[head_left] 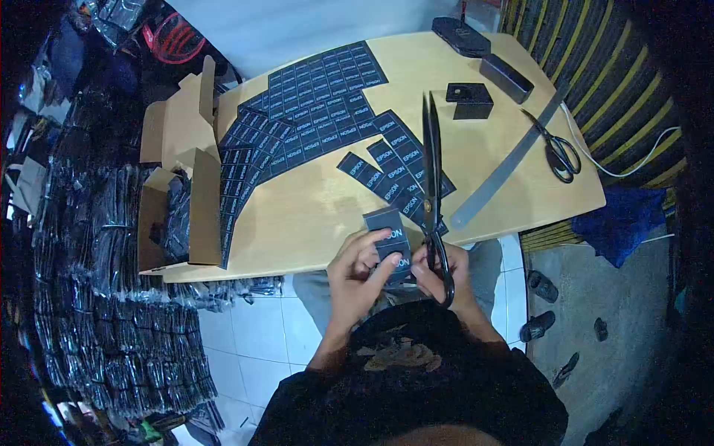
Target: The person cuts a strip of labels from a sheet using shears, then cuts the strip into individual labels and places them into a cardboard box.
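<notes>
While pinched in left grip (pixel 362 269), label strip (pixel 390 239) beside scissors (pixel 432 186).

The lower part of the label strip (pixel 390 241) is covered by the left hand's fingers (pixel 372 260), so how far it reaches cannot be told. The scissors' handle loops (pixel 444 275) sit partly inside the right hand (pixel 446 279), hiding its grip. At the counter's (pixel 312 215) left edge, the cardboard box's (pixel 160 223) contents are too dark to make out. Print on the far labels (pixel 327 82) is too small to read.
</notes>
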